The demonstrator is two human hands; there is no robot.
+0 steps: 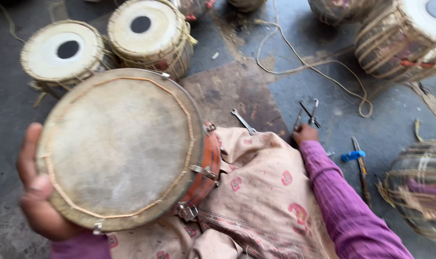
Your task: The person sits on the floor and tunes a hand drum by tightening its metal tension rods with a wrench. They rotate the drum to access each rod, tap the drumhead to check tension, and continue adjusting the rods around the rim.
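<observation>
The left hand (36,192) curled round the near left rim of a large drum (120,148), fingers pressed against its edge and holding it tilted so the pale skin head faced up. The right hand (305,134) reached out to the far right and lay on a pair of metal pliers (306,114) on the floor; whether the fingers had closed on the tool could not be told. The drum rested over a beige cloth (266,192) with red motifs, spread across the lap. Below lay a dark grey floor (385,124), dusty, with a brown patch in the middle. The right arm was stretched nearly straight in a purple sleeve (342,201). The drum had an orange shell, metal hooks round its rim and a cord laced about the skin. Near the pliers lay a spanner (243,121). Two small drums (108,43) stood at the far left, and a loose cord (314,67) trailed at the far right.
</observation>
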